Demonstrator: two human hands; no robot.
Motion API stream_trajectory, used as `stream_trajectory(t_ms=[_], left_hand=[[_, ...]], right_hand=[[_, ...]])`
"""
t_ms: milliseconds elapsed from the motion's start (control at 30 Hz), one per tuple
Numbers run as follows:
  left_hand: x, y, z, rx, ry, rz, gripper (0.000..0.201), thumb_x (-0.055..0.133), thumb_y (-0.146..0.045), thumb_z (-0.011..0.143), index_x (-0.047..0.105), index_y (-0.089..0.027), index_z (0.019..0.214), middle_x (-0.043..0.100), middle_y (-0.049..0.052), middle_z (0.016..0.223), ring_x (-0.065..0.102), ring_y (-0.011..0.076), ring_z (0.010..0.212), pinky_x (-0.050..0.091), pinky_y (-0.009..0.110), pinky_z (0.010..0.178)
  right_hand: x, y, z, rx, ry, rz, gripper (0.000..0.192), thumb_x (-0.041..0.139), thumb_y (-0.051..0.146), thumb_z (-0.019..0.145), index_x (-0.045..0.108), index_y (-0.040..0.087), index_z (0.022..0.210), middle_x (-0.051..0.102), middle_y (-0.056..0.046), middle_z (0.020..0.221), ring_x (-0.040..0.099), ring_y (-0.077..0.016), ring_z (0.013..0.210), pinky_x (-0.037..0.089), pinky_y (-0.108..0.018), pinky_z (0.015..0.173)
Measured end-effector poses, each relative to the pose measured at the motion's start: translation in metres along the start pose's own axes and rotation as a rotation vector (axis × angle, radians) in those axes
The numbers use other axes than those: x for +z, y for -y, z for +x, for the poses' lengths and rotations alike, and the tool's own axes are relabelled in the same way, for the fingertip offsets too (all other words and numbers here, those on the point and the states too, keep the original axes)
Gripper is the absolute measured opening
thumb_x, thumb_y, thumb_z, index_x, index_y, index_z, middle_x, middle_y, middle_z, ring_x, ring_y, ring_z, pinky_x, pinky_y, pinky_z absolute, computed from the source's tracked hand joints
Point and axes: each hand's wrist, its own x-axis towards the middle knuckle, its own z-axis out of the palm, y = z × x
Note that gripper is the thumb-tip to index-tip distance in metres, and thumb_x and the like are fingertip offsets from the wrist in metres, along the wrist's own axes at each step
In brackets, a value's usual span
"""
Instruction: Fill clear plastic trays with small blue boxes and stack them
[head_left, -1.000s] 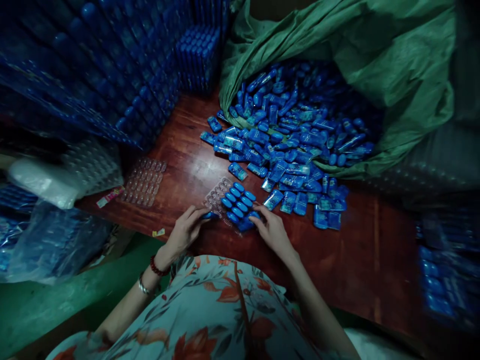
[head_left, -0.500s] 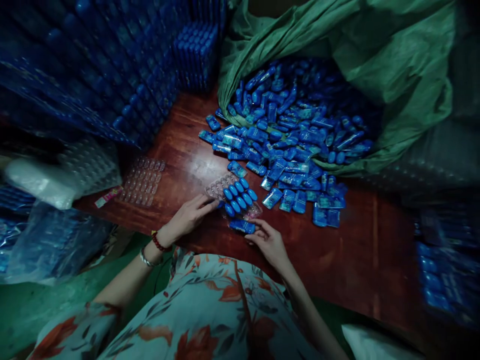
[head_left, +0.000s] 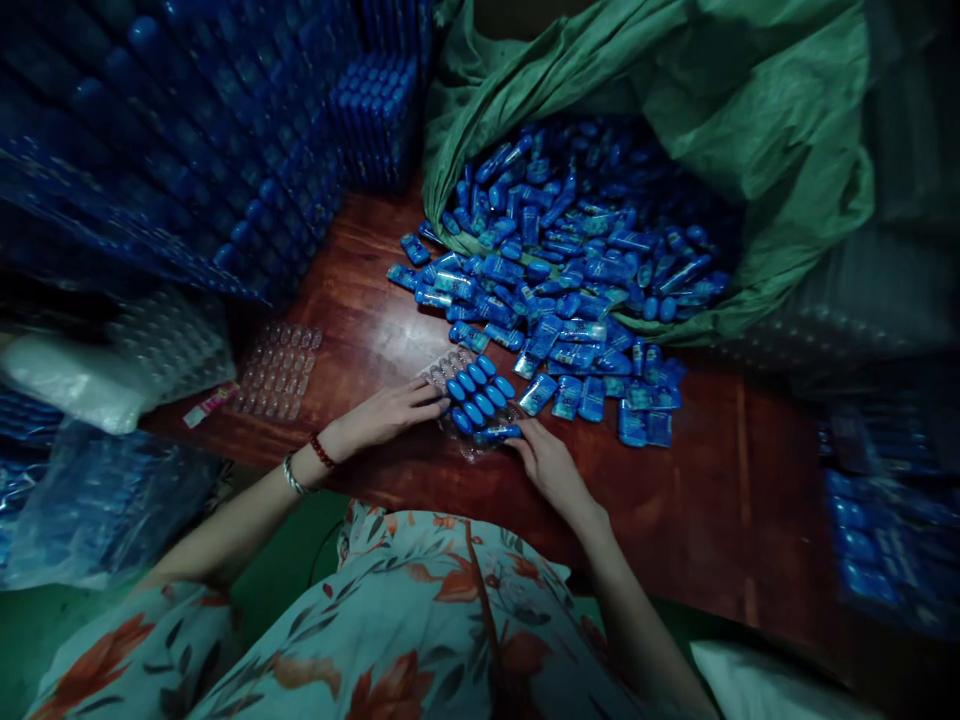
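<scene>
A clear plastic tray (head_left: 448, 366) with oval pockets lies near the table's front edge. Several small blue containers (head_left: 478, 391) stand in its pockets, rounded ends up. My left hand (head_left: 394, 412) grips the tray's left edge, fingers together. At the tray's near end, my right hand (head_left: 553, 462) pinches one blue container (head_left: 497, 434), lying on its side against the tray; its right end is hidden by the fingers. Beyond the tray, a loose heap of labelled blue containers (head_left: 555, 330) spills from a green sack (head_left: 814, 140).
On the left of the wooden table (head_left: 697, 520) lies another clear tray (head_left: 279, 372), beside a pink-and-white packet (head_left: 209, 403) and stacked clear trays (head_left: 172, 340). Tall stacks of filled blue trays (head_left: 247, 230) rise at the back left. More blue packs (head_left: 855, 540) sit at the right.
My right hand has brought its blue container up closer to the tray's near row and turned it. My left fingers have shifted slightly along the tray's edge. The whole view has moved a little.
</scene>
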Motion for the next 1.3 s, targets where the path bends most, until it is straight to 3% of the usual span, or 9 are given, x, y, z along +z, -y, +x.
stream_trajectory(t_ms=[233,333,433,567,700,800,967,1133,1300], left_hand=[[0.016,-0.015,-0.017,0.009,-0.053,0.046,0.037,0.032,-0.009,0.092,0.052,-0.017,0.121,0.061,0.013,0.105,0.057,0.0201,0.099,0.051,0.038,0.088],[0.025,-0.024,-0.021,-0.119,-0.146,0.014,0.033,0.033,-0.014,0.094,0.053,-0.018,0.121,0.06,0.012,0.103,0.057,0.0187,0.095,0.052,0.035,0.082],[0.034,-0.03,-0.019,-0.205,-0.229,-0.042,0.034,0.032,-0.016,0.095,0.053,-0.02,0.122,0.059,0.01,0.107,0.056,0.0173,0.095,0.052,0.033,0.08],[0.043,-0.032,-0.017,-0.237,-0.301,-0.129,0.035,0.033,-0.019,0.095,0.053,-0.022,0.123,0.057,0.01,0.118,0.055,0.0176,0.103,0.05,0.034,0.085],[0.048,-0.03,-0.017,-0.289,-0.351,-0.179,0.034,0.037,-0.019,0.094,0.054,-0.023,0.123,0.056,0.009,0.118,0.055,0.018,0.104,0.05,0.034,0.085],[0.044,-0.028,-0.015,-0.23,-0.359,-0.237,0.038,0.037,-0.013,0.092,0.055,-0.024,0.122,0.056,0.009,0.115,0.055,0.0178,0.104,0.05,0.034,0.085],[0.027,-0.024,-0.011,-0.132,-0.296,-0.297,0.039,0.037,-0.009,0.09,0.059,-0.023,0.118,0.055,0.011,0.109,0.057,0.0173,0.1,0.051,0.031,0.084],[0.014,-0.009,0.0,-0.105,-0.301,-0.332,0.025,0.045,-0.02,0.092,0.064,-0.019,0.107,0.059,0.009,0.098,0.058,0.0162,0.093,0.051,0.029,0.081],[0.014,0.006,0.019,-0.107,-0.361,-0.348,0.019,0.051,-0.027,0.09,0.064,-0.016,0.095,0.06,0.006,0.088,0.057,0.0137,0.081,0.049,0.025,0.073]], right_hand=[[-0.027,0.001,0.002,0.029,-0.011,-0.016,0.018,0.049,0.031,0.089,0.061,0.019,0.091,0.066,-0.006,0.08,0.061,-0.0194,0.071,0.048,-0.03,0.068],[-0.034,0.02,-0.009,0.018,-0.018,0.036,0.018,0.052,0.032,0.087,0.062,0.021,0.097,0.067,-0.004,0.086,0.062,-0.0178,0.074,0.049,-0.028,0.068],[-0.025,0.04,-0.015,-0.053,0.005,0.033,0.021,0.047,0.029,0.091,0.06,0.023,0.106,0.065,-0.005,0.092,0.061,-0.0176,0.082,0.049,-0.028,0.073],[0.005,0.058,-0.008,-0.149,0.009,-0.368,0.025,0.043,0.019,0.092,0.057,0.018,0.113,0.063,-0.008,0.092,0.059,-0.0198,0.083,0.048,-0.03,0.075],[0.022,0.077,0.005,-0.152,0.074,-0.751,0.025,0.041,0.005,0.087,0.06,0.011,0.102,0.062,-0.011,0.086,0.058,-0.0207,0.076,0.047,-0.031,0.066],[0.022,0.095,0.012,-0.201,0.165,-0.885,0.026,0.038,0.0,0.084,0.062,0.008,0.092,0.061,-0.012,0.077,0.058,-0.021,0.07,0.044,-0.03,0.057],[0.019,0.115,0.022,-0.299,0.219,-0.969,0.024,0.04,0.001,0.083,0.062,0.003,0.092,0.062,-0.015,0.076,0.057,-0.0213,0.068,0.04,-0.03,0.054],[0.014,0.109,0.029,-0.33,0.248,-0.888,0.019,0.042,0.004,0.085,0.059,0.008,0.093,0.062,-0.013,0.08,0.058,-0.0213,0.072,0.041,-0.031,0.058],[0.004,0.1,0.035,-0.291,0.287,-0.837,0.017,0.043,0.009,0.088,0.057,0.011,0.096,0.064,-0.012,0.086,0.06,-0.022,0.078,0.045,-0.033,0.064]])
